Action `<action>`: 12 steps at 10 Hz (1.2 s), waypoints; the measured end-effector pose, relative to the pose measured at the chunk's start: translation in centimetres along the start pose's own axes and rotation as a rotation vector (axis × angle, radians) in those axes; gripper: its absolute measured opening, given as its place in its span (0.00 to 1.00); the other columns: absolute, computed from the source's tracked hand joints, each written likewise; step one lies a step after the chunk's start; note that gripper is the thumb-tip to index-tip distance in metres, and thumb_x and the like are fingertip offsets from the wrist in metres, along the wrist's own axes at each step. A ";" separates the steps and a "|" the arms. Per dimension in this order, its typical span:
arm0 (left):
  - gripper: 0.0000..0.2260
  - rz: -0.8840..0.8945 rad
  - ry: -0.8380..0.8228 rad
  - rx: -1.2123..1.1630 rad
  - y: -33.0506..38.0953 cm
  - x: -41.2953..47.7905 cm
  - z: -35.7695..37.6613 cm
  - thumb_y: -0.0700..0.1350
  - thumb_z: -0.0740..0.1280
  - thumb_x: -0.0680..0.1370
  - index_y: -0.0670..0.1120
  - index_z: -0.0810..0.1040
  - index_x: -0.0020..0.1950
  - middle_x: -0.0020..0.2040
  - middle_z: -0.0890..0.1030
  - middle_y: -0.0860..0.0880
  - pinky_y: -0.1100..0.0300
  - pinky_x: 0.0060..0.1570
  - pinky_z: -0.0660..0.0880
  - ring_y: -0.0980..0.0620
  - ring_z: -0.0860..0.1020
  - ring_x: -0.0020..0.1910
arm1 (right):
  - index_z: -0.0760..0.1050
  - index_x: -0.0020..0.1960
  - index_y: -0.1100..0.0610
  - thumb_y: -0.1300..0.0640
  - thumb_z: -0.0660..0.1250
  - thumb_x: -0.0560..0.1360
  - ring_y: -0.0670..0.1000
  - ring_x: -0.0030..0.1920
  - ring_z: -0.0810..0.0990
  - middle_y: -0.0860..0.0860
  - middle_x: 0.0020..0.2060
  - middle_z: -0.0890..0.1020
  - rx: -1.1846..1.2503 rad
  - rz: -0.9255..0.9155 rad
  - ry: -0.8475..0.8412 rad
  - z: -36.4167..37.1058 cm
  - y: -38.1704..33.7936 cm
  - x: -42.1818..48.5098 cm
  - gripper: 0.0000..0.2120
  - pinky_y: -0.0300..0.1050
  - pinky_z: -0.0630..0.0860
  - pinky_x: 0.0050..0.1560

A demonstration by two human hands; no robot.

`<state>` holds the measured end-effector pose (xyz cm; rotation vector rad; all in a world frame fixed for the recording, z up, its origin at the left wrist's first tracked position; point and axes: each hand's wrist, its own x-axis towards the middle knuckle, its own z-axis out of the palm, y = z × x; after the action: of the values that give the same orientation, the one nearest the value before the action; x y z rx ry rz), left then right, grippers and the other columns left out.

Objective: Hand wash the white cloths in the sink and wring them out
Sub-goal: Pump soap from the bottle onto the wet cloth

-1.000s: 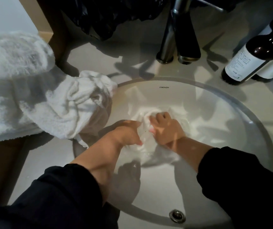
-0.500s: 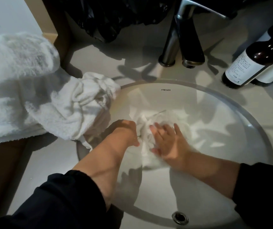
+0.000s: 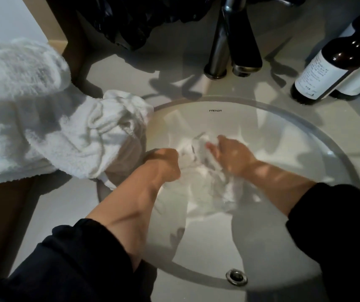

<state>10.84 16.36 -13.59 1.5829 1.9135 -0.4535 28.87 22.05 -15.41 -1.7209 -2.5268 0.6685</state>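
Dim bathroom counter (image 3: 61, 214). Left hand (image 3: 163, 163) clenched on cloth (image 3: 216, 188), right hand (image 3: 232, 156) gripped its other end, both low in sink (image 3: 272, 136). Towel pile (image 3: 83, 138) overhung sink edge beside left wrist; likely risk was forearm nudging pile into sink.

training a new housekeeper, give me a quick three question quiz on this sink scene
1. True or false: the white cloth being washed lies inside the sink.
2. Where do the dark bottles stand? A) left of the faucet B) right of the faucet C) in the basin
3. Fill in: the towel pile lies over the sink's ____ rim.
Key: 1 true; 2 B; 3 left.
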 end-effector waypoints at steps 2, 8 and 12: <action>0.27 0.157 0.237 0.105 0.1 -0.5 0.1 0.49 0.67 0.73 0.53 0.64 0.71 0.68 0.67 0.48 0.52 0.64 0.68 0.43 0.65 0.68 | 0.68 0.36 0.53 0.47 0.68 0.74 0.47 0.36 0.70 0.48 0.37 0.71 0.036 0.147 -0.345 -8.8 4.6 -3.8 0.15 0.41 0.66 0.36; 0.10 0.148 -0.024 -1.370 2.6 -0.3 -0.7 0.43 0.64 0.79 0.45 0.75 0.60 0.49 0.79 0.46 0.67 0.42 0.75 0.53 0.76 0.42 | 0.67 0.66 0.49 0.60 0.73 0.72 0.48 0.41 0.78 0.54 0.57 0.75 0.851 0.311 -0.107 -5.3 2.8 -3.3 0.26 0.39 0.74 0.37; 0.05 0.250 -0.013 -1.452 4.0 -3.5 -1.6 0.50 0.59 0.82 0.52 0.72 0.53 0.43 0.76 0.55 0.72 0.44 0.74 0.61 0.75 0.42 | 0.75 0.46 0.58 0.55 0.66 0.74 0.52 0.43 0.75 0.49 0.38 0.76 0.818 0.293 0.225 -3.4 0.0 -3.3 0.07 0.42 0.70 0.43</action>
<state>14.65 15.56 -9.69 0.7353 1.3165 0.8707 31.03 20.26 -11.57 -1.6909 -1.5127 1.2133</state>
